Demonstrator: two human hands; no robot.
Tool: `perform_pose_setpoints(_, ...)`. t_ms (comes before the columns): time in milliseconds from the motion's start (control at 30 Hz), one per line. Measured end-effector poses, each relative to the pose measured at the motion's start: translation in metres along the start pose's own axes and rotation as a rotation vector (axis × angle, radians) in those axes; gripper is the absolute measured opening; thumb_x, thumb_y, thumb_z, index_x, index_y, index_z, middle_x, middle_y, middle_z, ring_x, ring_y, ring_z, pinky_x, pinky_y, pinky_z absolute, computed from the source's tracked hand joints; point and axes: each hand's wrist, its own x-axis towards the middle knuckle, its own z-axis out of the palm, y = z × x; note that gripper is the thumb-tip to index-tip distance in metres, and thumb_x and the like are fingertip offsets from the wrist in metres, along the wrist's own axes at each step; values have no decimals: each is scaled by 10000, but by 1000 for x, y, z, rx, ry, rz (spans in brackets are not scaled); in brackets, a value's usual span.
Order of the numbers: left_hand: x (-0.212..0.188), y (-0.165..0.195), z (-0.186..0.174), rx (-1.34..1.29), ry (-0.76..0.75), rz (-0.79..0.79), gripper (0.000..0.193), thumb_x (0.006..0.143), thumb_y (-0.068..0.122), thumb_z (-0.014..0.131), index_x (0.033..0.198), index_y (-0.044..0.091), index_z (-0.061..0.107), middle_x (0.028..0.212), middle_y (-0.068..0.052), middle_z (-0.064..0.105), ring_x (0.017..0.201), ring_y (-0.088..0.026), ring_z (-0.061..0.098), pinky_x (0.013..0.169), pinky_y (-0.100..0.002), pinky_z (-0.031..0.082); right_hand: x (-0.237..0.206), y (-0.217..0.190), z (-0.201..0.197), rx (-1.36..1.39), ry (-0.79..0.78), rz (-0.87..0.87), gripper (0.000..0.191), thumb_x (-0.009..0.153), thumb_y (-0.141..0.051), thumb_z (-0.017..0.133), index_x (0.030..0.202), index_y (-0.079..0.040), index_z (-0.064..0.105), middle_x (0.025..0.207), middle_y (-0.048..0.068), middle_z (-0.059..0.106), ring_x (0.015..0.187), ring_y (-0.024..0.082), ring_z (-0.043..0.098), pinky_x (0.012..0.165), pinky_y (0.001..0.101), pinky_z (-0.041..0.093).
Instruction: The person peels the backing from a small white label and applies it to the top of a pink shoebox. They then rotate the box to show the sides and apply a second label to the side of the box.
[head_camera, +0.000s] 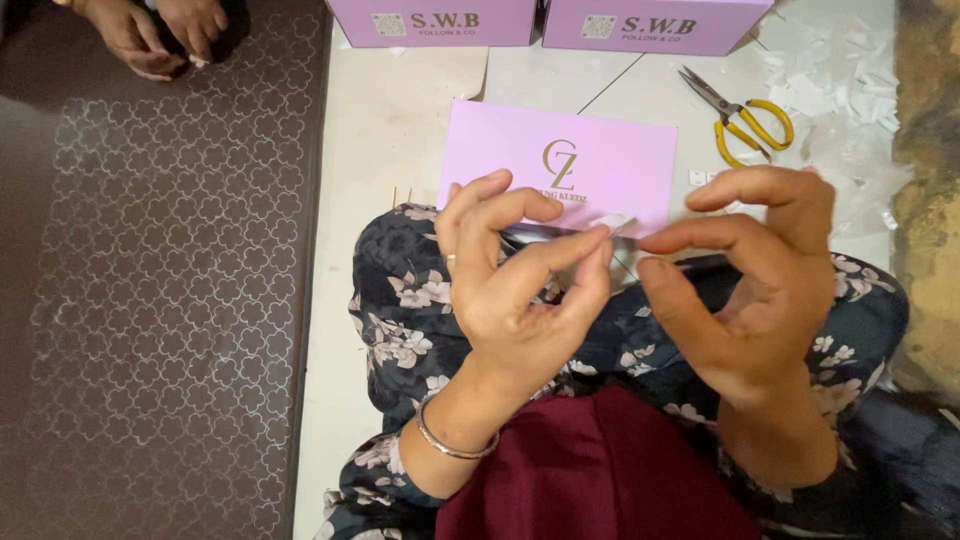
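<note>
Seated on a pale floor (400, 130), I am holding a small white strip (615, 221) up over my lap, my left hand (515, 275) pinching one end of it between thumb and forefinger. My right hand (755, 265) is curling in from the other side, its thumb and forefinger nearly meeting at the strip's free end; I cannot tell whether they are touching it or merely closing on it. A thin silvery sliver appears to be running under my left fingers, too blurred to identify.

Beneath my hands a flat lilac card (560, 160) with a gold emblem is lying face up on the floor, apparently bare of any strip so far. Two lilac boxes (540, 20) are standing side by side at the top edge. A heap of white scraps (830, 90) is spreading beside the yellow-handled scissors (745, 118), which are lying open and untouched, suggesting the cutting is largely behind me while the handling of this single strip is only beginning. Two tiny white squares (697, 177) are resting near the card's right edge. At the far corner of the patterned brown mat (170, 300), another person's hands (150, 30) are resting together.
</note>
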Motion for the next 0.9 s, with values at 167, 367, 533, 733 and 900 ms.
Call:
perform_pose_setpoints(167, 1, -4, 19, 153, -37, 178, 204, 844, 130, 882, 1026, 188, 809, 1170, 14, 615, 1359, -272, 458, 1258, -491, 172, 14, 8, -4, 73, -45, 113, 126, 858, -93, 783, 959, -76, 709, 1238, 38, 536, 1151, 144, 521, 978, 262, 421)
perform_pose_setpoints(367, 19, -26, 28, 193, -70, 263, 152, 913, 175, 850, 1059, 194, 815, 1209, 30, 625, 1405, -282, 410, 1275, -528, 29, 39, 32, 7, -87, -49, -23, 151, 792, -43, 808, 902, -74, 709, 1225, 29, 599, 1153, 204, 511, 996, 307, 382)
perform_pose_setpoints(533, 22, -31, 11, 248, -124, 325, 106, 958, 175, 827, 1057, 196, 798, 1224, 61, 647, 1427, -289, 377, 1299, -575, -64, 39, 35, 16, -141, -78, -89, 157, 762, -42, 810, 846, -100, 690, 1210, 18, 613, 1120, 215, 509, 983, 336, 357)
perform_pose_setpoints(733, 22, -30, 15, 185, -227, 344, 76, 927, 123, 818, 996, 143, 795, 1207, 39, 678, 1380, -343, 396, 1206, -623, -61, 38, 55, 10, -91, -162, -168, 144, 799, -74, 780, 870, -100, 657, 1237, 27, 614, 1174, 225, 533, 1069, 367, 350)
perform_pose_setpoints(900, 27, -28, 8, 158, -268, 235, 82, 913, 138, 802, 987, 169, 783, 1259, 45, 660, 1449, -339, 379, 1266, -622, -27, 37, 57, 10, -115, -208, -154, 130, 810, -115, 776, 871, -108, 662, 1256, 14, 629, 1191, 223, 547, 1116, 388, 326)
